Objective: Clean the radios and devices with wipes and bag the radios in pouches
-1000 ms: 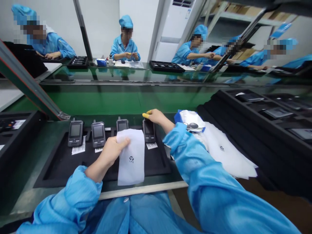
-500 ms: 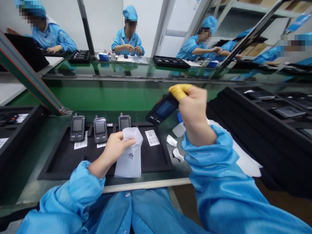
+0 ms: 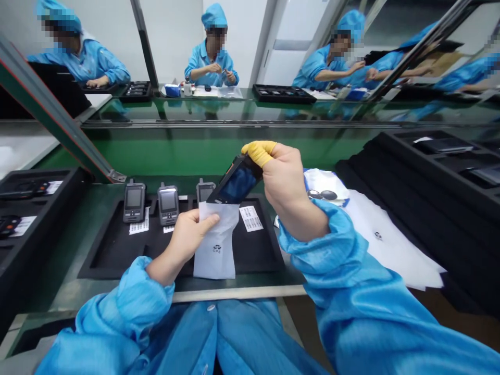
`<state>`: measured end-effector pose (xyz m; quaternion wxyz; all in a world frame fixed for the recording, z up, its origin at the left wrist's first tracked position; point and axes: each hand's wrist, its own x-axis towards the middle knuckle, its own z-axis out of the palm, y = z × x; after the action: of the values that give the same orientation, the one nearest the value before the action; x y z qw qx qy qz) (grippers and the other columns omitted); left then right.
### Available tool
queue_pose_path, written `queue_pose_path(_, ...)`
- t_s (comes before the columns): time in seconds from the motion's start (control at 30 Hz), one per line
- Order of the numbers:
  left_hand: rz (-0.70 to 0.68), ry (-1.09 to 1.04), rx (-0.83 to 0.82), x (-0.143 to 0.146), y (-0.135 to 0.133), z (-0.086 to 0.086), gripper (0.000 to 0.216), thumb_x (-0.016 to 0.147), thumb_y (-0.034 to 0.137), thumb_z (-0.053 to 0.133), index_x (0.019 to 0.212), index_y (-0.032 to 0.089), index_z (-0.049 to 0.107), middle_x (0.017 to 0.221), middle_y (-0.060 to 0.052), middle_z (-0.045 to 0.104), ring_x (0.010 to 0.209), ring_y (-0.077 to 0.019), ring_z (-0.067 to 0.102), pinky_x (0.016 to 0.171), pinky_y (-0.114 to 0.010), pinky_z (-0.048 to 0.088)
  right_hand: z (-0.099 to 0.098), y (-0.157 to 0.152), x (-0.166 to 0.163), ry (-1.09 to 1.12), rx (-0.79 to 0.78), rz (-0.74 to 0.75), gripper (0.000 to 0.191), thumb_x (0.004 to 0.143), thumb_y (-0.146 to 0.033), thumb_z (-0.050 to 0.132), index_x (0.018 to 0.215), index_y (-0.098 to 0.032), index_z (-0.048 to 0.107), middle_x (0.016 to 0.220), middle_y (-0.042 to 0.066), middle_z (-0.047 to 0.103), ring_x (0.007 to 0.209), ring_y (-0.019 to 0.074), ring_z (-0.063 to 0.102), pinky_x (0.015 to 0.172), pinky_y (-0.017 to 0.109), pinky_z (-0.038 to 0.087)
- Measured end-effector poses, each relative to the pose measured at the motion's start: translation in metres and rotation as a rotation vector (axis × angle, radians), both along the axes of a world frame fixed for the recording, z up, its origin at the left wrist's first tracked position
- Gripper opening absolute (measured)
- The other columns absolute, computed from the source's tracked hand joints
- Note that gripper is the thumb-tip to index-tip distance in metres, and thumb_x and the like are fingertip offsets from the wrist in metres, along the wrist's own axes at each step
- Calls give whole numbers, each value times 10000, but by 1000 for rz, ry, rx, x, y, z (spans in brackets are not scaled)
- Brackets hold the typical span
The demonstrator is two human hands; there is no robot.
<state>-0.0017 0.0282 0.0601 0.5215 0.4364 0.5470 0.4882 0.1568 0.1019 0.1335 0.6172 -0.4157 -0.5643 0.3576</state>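
Note:
My left hand (image 3: 190,233) pinches the upper left edge of a white translucent plastic bag (image 3: 214,255) printed "CPE". Yellow finger cots cover fingertips of my right hand (image 3: 283,174), which grips a black handheld radio (image 3: 239,182) with a dark screen. The radio is tilted, its lower end at the bag's mouth; whether it is inside the opening I cannot tell. Below lies a black foam tray (image 3: 113,255) holding several more handhelds, among them a left one (image 3: 135,200) and a middle one (image 3: 169,204). A printed label sheet (image 3: 250,219) lies in the tray's right part.
Right of my right forearm are a stack of white bags (image 3: 385,245) and a blue-and-white packet (image 3: 326,185). Black trays stand at the left (image 3: 74,182) and right (image 3: 425,172). A slanted metal post (image 3: 58,109) rises at left. Co-workers in blue (image 3: 213,62) sit across the bench.
My right hand has brought the radio left and down to the bag's mouth. The bag's top now stands up, where it was folded over before. The view has shifted slightly.

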Motion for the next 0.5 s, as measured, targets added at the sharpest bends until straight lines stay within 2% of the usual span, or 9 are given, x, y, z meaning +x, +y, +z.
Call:
queue_pose_path(0.13,23,35,7,3,1,-4,403,517,532,780,513,161,622,480,26,563,481,-100,455,466,-226,333,3,-3,1,-51,-26,49,285,712,-456,712,687,-174,675,727,-1,654,707,134,606,688,289,512)
queue_pose_path(0.37,-94,-82,81,14,5,7,574,543,666,736,798,153,698,703,-33,683,624,-161,580,588,-266,452,8,-1,-3,-273,-50,76,276,731,-434,696,700,-161,691,701,2,659,701,147,596,689,301,491)
queue_pose_path(0.5,-101,-5,181,25,8,12,539,620,711,652,670,174,646,584,21,582,552,-117,487,521,-230,387,-1,-6,-1,-377,-109,63,246,733,-408,693,692,-165,701,689,4,671,705,162,602,729,330,489)
